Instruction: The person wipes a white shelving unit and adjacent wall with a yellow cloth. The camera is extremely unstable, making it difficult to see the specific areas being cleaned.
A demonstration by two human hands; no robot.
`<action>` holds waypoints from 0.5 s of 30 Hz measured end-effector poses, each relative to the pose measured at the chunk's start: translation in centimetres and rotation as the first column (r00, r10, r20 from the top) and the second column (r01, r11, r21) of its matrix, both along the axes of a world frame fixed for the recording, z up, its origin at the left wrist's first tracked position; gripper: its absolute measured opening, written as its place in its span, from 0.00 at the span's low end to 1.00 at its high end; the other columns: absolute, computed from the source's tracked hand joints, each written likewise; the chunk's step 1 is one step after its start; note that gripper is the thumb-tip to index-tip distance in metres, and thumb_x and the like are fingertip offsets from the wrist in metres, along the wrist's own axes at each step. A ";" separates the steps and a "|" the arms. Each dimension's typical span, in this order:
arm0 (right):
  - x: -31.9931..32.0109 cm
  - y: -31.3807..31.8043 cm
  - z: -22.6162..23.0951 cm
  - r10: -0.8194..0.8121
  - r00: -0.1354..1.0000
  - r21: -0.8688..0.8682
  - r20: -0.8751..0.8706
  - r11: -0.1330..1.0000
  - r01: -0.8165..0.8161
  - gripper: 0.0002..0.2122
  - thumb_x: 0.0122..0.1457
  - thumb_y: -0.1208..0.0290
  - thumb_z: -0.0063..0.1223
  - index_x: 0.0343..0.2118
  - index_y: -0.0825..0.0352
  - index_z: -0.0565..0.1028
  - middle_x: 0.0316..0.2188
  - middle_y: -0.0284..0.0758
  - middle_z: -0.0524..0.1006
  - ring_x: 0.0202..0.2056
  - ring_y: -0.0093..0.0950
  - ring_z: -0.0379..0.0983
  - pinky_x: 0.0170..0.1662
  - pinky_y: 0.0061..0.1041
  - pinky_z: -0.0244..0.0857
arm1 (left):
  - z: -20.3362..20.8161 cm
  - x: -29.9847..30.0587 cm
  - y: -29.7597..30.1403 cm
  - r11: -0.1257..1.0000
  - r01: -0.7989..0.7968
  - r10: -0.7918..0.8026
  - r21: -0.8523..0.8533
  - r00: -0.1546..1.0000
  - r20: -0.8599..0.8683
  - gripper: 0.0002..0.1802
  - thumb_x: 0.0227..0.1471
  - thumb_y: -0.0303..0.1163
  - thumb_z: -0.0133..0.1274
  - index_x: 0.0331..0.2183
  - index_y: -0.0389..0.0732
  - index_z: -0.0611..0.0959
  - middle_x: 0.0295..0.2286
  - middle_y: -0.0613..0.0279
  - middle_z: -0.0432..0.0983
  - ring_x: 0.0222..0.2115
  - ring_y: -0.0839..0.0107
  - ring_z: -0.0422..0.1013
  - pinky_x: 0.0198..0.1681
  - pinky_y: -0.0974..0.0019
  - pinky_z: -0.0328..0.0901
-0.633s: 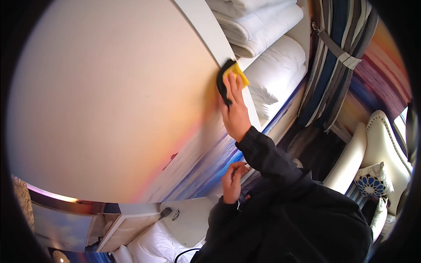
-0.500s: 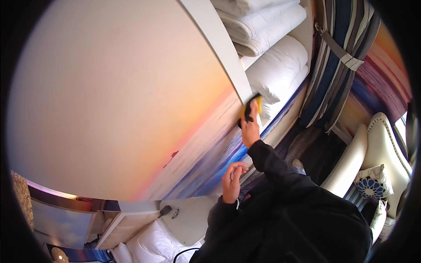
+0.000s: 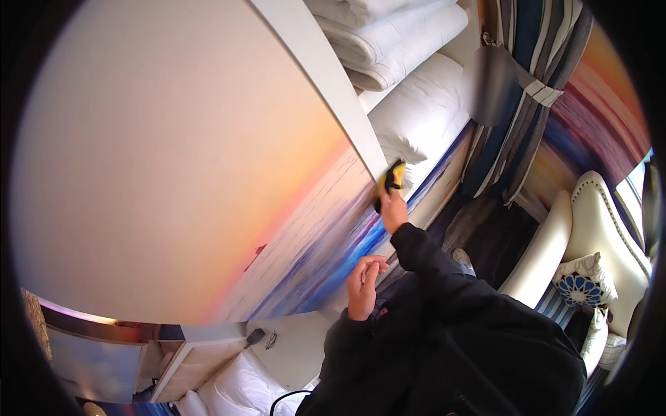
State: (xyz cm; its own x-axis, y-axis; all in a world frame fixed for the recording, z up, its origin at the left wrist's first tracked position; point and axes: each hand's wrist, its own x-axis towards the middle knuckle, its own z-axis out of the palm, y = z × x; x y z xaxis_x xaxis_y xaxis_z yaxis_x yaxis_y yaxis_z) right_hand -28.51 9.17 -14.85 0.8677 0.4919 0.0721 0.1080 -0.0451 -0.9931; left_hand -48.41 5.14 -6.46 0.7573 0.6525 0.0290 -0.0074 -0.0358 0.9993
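In my right hand (image 3: 394, 209) is a yellow and black hand tool (image 3: 390, 182), perhaps a scrubber; its exact kind is unclear. Part of it lies behind my fingers. It is at the white vertical edge (image 3: 326, 83) of a large panel (image 3: 173, 159) printed with a sunset sea. Just beyond it, a white pillow (image 3: 420, 104) rests on the low shelf beside the panel. My left hand (image 3: 362, 288) hovers nearer to me before the panel's lower part, with fingers loosely curled and the thumb apart. Nothing shows in it.
Folded white bedding (image 3: 395, 41) fills the shelf above the pillow. Striped curtains (image 3: 513, 132) hang to the right, past a dark floor (image 3: 489, 225). A cream studded armchair (image 3: 590, 215) with a patterned cushion (image 3: 585, 283) stands at right. White pillows (image 3: 239, 388) lie at lower left.
My right hand has moved the yellow and black tool slightly along the panel's edge toward me. My left hand stays nearly still. The whole view has shifted a little.
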 end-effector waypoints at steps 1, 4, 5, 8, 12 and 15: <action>0.5 -1.1 -1.0 0.066 0.989 -0.136 0.129 0.989 -0.048 0.19 0.62 0.76 0.40 0.57 0.68 0.66 0.53 0.55 0.66 0.51 0.55 0.65 0.51 0.39 0.63 | 0.1 -0.3 -0.4 1.000 -0.015 0.015 -0.009 1.000 -0.015 0.11 0.62 0.30 0.44 0.39 0.35 0.79 0.31 0.62 0.76 0.34 0.75 0.71 0.42 0.71 0.63; 0.9 -0.3 5.1 -0.081 0.833 0.030 0.547 0.997 0.077 0.15 0.59 0.76 0.45 0.50 0.69 0.71 0.34 0.52 0.72 0.36 0.51 0.72 0.38 0.40 0.68 | -0.1 0.2 -0.3 1.000 -0.007 0.006 -0.023 1.000 -0.023 0.11 0.61 0.28 0.44 0.39 0.34 0.79 0.31 0.62 0.76 0.34 0.76 0.71 0.42 0.72 0.63; 0.1 -1.0 10.8 0.002 0.907 -0.055 0.422 0.998 0.023 0.10 0.60 0.74 0.46 0.42 0.72 0.72 0.36 0.52 0.73 0.35 0.53 0.71 0.38 0.41 0.67 | -0.4 -0.2 -0.4 0.999 -0.007 0.006 -0.037 0.999 -0.032 0.11 0.62 0.27 0.43 0.39 0.33 0.78 0.31 0.61 0.76 0.35 0.76 0.71 0.43 0.72 0.63; -1.0 0.2 16.6 -0.103 0.892 0.282 0.440 0.959 -0.028 0.12 0.64 0.71 0.45 0.46 0.74 0.69 0.39 0.51 0.70 0.42 0.48 0.67 0.42 0.35 0.62 | -0.6 -0.8 -0.6 0.999 -0.020 0.017 -0.042 0.998 -0.054 0.10 0.62 0.26 0.43 0.40 0.32 0.78 0.32 0.61 0.76 0.35 0.77 0.71 0.43 0.73 0.63; -1.4 2.1 10.1 -0.115 0.849 0.210 0.515 0.978 0.006 0.28 0.61 0.78 0.48 0.64 0.66 0.55 0.66 0.45 0.52 0.67 0.52 0.40 0.65 0.34 0.47 | 0.2 -0.9 -0.2 0.999 -0.043 0.043 0.008 0.998 -0.042 0.10 0.62 0.26 0.43 0.40 0.32 0.78 0.32 0.61 0.76 0.34 0.76 0.71 0.43 0.73 0.64; 0.4 2.1 -1.9 -0.040 0.992 -0.126 0.121 0.990 0.056 0.21 0.65 0.71 0.42 0.60 0.68 0.61 0.53 0.53 0.69 0.48 0.51 0.71 0.48 0.37 0.67 | -0.4 -0.4 0.7 1.000 -0.003 0.003 0.011 1.000 0.019 0.10 0.62 0.26 0.43 0.40 0.32 0.78 0.32 0.61 0.76 0.35 0.75 0.71 0.42 0.72 0.64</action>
